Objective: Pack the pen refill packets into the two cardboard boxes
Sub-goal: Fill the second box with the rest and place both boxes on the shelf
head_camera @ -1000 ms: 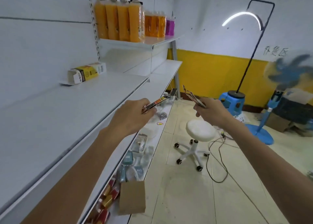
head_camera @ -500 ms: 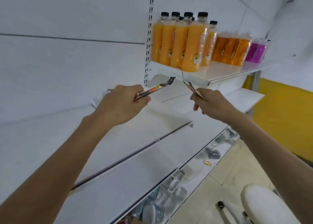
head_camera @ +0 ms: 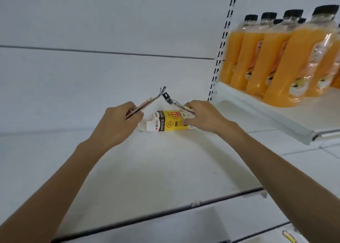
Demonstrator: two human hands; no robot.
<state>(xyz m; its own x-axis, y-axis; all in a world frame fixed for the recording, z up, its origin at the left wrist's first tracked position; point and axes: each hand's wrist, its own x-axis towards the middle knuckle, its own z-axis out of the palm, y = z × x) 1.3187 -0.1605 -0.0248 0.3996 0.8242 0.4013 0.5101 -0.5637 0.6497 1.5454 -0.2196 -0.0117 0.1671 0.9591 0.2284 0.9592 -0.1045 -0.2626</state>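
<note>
While both arms reach forward over a white shelf (head_camera: 165, 169), the left hand (head_camera: 117, 125) is pinched shut on a thin bundle of pen refill packets (head_camera: 145, 105), held edge-on and tilted up toward the right; the right hand (head_camera: 206, 117) is likewise closed on a second bundle of packets (head_camera: 174, 103), tilted up toward the left, so that the two dark hang-tab ends nearly meet in a peak between the hands; whether the tips touch cannot be told. Just behind and below the hands a small cardboard box (head_camera: 167, 123) lies on its side on the shelf near the back panel (head_camera: 110, 86), its left end flap open; the right hand's fingers (head_camera: 187, 122) rest against its right end. Its face is yellow with white and dark panels and reads "M&G", with "0.5" at the right end; the smaller print is too blurred to read. Bare shelf surface runs forward from the box to a dark front edge (head_camera: 165, 213). To the right stands a slotted upright (head_camera: 222, 46); beyond it a higher shelf (head_camera: 276, 117) carries orange drink bottles (head_camera: 276, 59) with black caps, well apart from the hands.
</note>
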